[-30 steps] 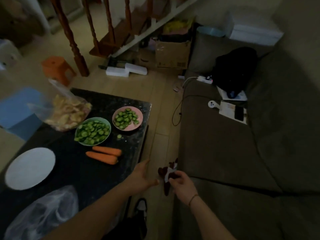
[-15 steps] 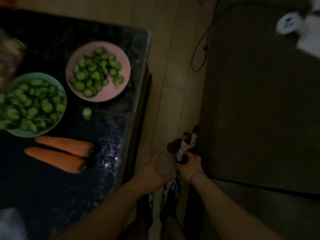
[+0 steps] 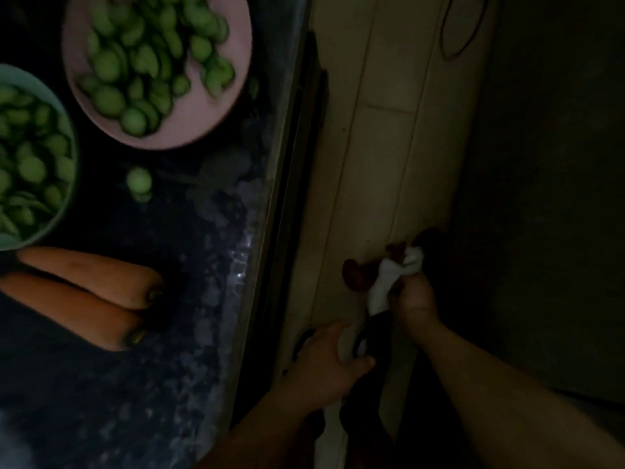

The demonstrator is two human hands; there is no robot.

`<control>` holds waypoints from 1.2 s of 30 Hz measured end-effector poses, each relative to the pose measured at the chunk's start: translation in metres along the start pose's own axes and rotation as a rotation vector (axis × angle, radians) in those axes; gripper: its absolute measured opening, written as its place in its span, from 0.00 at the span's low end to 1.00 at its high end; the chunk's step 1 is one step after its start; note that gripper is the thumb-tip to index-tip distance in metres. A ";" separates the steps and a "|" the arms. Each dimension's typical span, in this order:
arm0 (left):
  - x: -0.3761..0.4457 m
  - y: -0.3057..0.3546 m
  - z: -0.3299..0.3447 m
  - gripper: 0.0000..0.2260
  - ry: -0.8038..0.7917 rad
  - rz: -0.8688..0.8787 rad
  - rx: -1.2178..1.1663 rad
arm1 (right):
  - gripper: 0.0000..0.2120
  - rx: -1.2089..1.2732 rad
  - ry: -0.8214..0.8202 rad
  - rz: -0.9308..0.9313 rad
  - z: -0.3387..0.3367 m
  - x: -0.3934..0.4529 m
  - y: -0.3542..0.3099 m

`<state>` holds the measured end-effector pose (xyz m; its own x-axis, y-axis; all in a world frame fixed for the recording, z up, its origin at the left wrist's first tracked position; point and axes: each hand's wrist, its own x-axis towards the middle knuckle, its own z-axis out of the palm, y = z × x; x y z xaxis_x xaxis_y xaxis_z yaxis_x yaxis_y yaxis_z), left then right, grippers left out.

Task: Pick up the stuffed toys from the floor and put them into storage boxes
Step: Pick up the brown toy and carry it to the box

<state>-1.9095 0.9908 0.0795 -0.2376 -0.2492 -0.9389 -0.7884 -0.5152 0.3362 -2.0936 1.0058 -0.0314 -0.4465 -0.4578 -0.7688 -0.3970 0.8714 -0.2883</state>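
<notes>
My right hand [image 3: 414,299] has its grip curled round a brown and white stuffed toy [image 3: 382,275], low over the floor [image 3: 378,157] beside the dark sofa [image 3: 548,198]. My left hand [image 3: 324,363] hangs near, fingers loosely spread, holding nothing. On the dark surface [image 3: 189,299] to the left lie two carrots [image 3: 81,292], a pink plate [image 3: 203,113] and a green bowl [image 3: 67,204] of cucumber slices.

Dark table [image 3: 209,333] bears two plates [image 3: 203,120] and carrots [image 3: 91,282].

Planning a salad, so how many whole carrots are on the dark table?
2. Both lie side by side at the table's left: the upper carrot and the lower carrot, touching. Their left ends are cropped.
</notes>
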 end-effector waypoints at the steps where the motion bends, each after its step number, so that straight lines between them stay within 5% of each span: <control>1: -0.016 0.005 -0.003 0.38 0.009 -0.015 -0.029 | 0.09 0.004 0.007 -0.035 -0.007 -0.014 -0.004; 6: -0.087 0.074 -0.034 0.14 0.143 -0.161 -0.642 | 0.06 0.101 0.029 -0.185 -0.103 -0.137 -0.059; 9: -0.156 0.104 -0.060 0.20 0.147 -0.105 -1.029 | 0.06 -0.019 0.061 -0.336 -0.167 -0.220 -0.079; 12: -0.222 0.124 -0.075 0.23 0.116 -0.022 -1.107 | 0.08 -0.047 0.154 -0.490 -0.223 -0.290 -0.093; 16: -0.299 0.154 -0.078 0.25 0.088 0.128 -1.135 | 0.10 0.022 0.341 -0.978 -0.260 -0.359 -0.099; 21: -0.382 0.154 -0.085 0.18 0.026 0.290 -0.994 | 0.02 -0.079 0.177 -1.208 -0.284 -0.410 -0.115; 23: -0.410 0.136 -0.086 0.11 0.065 0.389 -0.895 | 0.02 -0.126 0.074 -1.215 -0.290 -0.432 -0.123; 28: -0.461 0.036 -0.097 0.35 0.181 0.649 -0.737 | 0.15 0.078 -0.170 -0.960 -0.263 -0.495 -0.166; 30: -0.491 -0.012 -0.089 0.33 0.230 0.669 -0.786 | 0.12 0.095 -0.171 -0.956 -0.230 -0.529 -0.182; 34: -0.548 -0.128 -0.060 0.32 0.416 0.628 -0.844 | 0.35 -0.017 -0.235 -1.087 -0.130 -0.619 -0.191; 36: -0.575 -0.194 -0.039 0.37 0.518 0.573 -0.837 | 0.29 -0.041 -0.292 -1.128 -0.075 -0.669 -0.183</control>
<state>-1.5981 1.2017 0.5567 -0.0248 -0.8329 -0.5529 0.0335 -0.5535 0.8322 -1.7825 1.1389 0.5788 0.3760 -0.9064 -0.1923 -0.4792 -0.0127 -0.8776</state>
